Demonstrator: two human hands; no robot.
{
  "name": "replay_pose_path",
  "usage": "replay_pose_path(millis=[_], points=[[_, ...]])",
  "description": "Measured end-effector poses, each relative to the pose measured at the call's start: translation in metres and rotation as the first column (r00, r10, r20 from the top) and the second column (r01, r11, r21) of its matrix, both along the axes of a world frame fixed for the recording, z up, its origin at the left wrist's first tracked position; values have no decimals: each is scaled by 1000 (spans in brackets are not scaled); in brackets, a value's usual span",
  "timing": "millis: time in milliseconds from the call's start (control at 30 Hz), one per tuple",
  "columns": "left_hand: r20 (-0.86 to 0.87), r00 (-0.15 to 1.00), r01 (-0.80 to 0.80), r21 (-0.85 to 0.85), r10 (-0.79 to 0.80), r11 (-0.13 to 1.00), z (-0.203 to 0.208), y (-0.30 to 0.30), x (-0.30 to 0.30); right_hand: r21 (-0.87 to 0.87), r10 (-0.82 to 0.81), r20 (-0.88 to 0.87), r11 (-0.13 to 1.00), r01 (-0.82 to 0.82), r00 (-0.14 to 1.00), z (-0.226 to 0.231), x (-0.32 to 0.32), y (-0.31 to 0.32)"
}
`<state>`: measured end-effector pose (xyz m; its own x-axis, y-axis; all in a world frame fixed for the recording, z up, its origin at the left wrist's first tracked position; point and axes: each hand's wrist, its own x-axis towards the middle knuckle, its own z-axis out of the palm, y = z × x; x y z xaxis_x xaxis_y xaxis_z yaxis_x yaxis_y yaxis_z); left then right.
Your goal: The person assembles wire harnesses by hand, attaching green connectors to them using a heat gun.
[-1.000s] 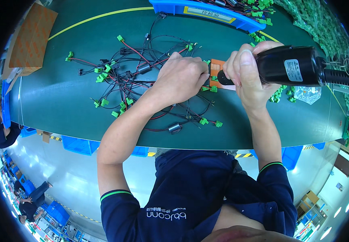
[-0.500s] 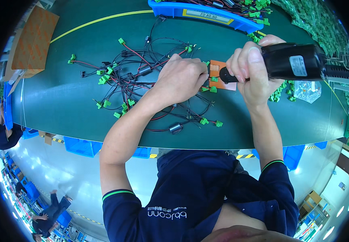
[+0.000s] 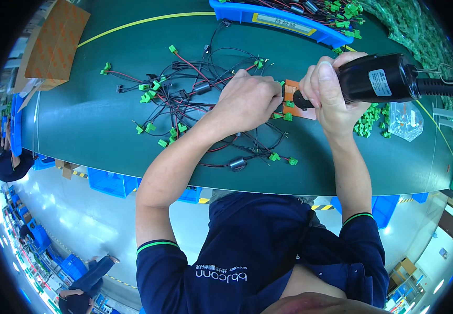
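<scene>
My right hand (image 3: 329, 86) is wrapped round a black corded power tool (image 3: 360, 81), held nearly level. The tool's round black tip (image 3: 303, 100) is over an orange block (image 3: 292, 90) on the table; whether they touch cannot be told. My left hand (image 3: 251, 99) is closed at the block's left side, pinching what looks like a cable end, mostly hidden by the fingers. Green connectors (image 3: 288, 116) show beside those fingertips. Under and left of my left forearm spreads a tangle of black and red cables (image 3: 177, 104) with green clips and black cylinders (image 3: 237, 164).
A blue bin (image 3: 268, 20) of cables stands at the back. Loose green connectors (image 3: 367, 121) and a clear plastic bag (image 3: 406, 121) lie right of my right hand. Green netting-like material (image 3: 417, 39) fills the far right; a cardboard box (image 3: 56, 44) stands far left.
The whole view has shifted slightly, so the table appears a little further right. Both hands keep their grips beside the orange block. A person in the background has moved.
</scene>
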<state>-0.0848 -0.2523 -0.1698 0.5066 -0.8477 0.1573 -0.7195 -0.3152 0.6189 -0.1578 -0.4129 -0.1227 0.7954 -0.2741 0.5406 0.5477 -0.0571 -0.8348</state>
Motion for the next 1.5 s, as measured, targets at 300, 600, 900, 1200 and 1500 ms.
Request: replay_pose_path(millis=[300,600,900,1200,1500], points=[[1,1000,-10,-12,10,1000,-2,1,0,228,-46,-104,971,69,994,11,-4,5],[306,952,17,-71,5,997,72,50,-6,323,548,50,783,-532,835,10,-39,-72],[443,735,-623,144,513,769,66,230,92,333,466,-158,855,-397,870,-27,-58,-105],[425,862,-417,289,274,862,67,224,110,233,339,-253,930,-283,906,-30,-65,-118],[519,529,-841,211,671,498,69,252,91,214,229,-318,963,-166,920,-54,-75,-148]])
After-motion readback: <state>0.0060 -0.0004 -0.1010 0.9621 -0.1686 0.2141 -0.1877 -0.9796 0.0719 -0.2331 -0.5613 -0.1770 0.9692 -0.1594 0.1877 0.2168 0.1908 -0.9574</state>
